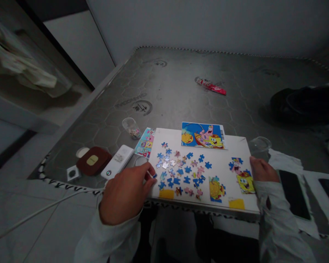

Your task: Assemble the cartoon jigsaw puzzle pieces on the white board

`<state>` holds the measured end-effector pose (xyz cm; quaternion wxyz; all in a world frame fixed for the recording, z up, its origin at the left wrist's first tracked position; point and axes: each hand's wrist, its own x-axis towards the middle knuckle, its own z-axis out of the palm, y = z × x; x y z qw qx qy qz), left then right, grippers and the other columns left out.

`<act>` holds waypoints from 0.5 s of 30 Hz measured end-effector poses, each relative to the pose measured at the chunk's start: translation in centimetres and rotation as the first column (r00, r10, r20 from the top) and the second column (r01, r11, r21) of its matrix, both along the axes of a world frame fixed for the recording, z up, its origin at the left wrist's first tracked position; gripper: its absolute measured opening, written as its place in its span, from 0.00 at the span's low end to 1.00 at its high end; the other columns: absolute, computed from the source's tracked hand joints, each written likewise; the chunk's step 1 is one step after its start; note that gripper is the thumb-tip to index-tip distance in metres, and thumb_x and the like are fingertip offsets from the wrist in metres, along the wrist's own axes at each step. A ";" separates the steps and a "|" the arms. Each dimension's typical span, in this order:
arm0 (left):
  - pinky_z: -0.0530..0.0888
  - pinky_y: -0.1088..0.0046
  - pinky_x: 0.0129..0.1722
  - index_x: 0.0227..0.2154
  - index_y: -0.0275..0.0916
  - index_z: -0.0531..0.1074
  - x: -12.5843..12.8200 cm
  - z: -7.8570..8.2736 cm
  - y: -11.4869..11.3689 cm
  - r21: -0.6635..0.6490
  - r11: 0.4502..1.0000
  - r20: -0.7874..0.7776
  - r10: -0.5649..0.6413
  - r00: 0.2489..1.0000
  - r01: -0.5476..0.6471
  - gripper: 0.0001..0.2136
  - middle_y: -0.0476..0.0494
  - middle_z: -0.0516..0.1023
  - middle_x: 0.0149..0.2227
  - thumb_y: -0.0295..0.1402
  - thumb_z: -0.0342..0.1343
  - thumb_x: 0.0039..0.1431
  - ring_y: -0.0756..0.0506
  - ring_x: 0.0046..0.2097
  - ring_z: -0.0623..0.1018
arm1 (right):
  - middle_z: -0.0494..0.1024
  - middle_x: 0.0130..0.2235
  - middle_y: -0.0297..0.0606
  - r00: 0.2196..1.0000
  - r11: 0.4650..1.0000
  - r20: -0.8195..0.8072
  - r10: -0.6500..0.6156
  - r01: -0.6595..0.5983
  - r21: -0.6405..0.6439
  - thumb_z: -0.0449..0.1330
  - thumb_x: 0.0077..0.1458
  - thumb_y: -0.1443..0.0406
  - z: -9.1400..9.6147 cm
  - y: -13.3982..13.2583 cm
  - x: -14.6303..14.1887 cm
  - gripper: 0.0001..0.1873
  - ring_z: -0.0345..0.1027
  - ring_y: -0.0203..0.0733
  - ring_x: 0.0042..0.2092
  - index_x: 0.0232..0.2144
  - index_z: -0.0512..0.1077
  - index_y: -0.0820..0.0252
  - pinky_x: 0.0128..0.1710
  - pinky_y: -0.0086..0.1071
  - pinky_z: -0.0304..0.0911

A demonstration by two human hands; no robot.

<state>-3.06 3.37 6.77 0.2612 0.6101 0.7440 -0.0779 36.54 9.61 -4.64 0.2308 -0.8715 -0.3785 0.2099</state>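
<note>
On the grey table cover (pixel 175 98), many things around the white board (pixel 201 155): to the left, a clear cup (pixel 129 126) with small things inside, a cartoon card (pixel 145 143) next to the board edge, a white device (pixel 117 160), a brown case (pixel 89 164) and a white cable (pixel 57 201) reaching toward the left wrist. Behind the board, well apart, a red wrapper (pixel 216 88); at far right, a black bag (pixel 304 106). Just beside the right edge, another clear cup (pixel 260 143) and, nearer, a dark phone (pixel 294 193). In the way between left hand (pixel 126 191) and joined sections (pixel 245 180) — many loose puzzle pieces (pixel 186 179), scattered over the left and middle part. Pinches with left hand, between thumb and forefinger, a small blue piece (pixel 154 176) at the board's left edge; cannot tell its direction or long axis, for being mostly covered. Rests right hand (pixel 264 170), fingers curled, at the board's right edge — whether truly gripping, cannot tell. Of the board, long axis from left to right, right end slightly nearer; along its far edge, a picture card (pixel 203 136) with long axis also left to right, picture upright.
</note>
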 end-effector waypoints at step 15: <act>0.67 0.71 0.36 0.39 0.51 0.76 -0.2 -0.2 0.3 -0.003 0.999 0.049 0.036 0.998 -0.036 0.06 0.55 0.83 0.38 0.39 0.60 0.58 0.45 0.39 0.80 | 0.74 0.30 0.36 0.990 0.999 0.140 0.009 -0.015 0.042 0.50 0.49 0.41 0.4 -0.4 -0.9 0.26 0.67 0.48 0.35 0.31 0.74 0.53 0.34 0.37 0.58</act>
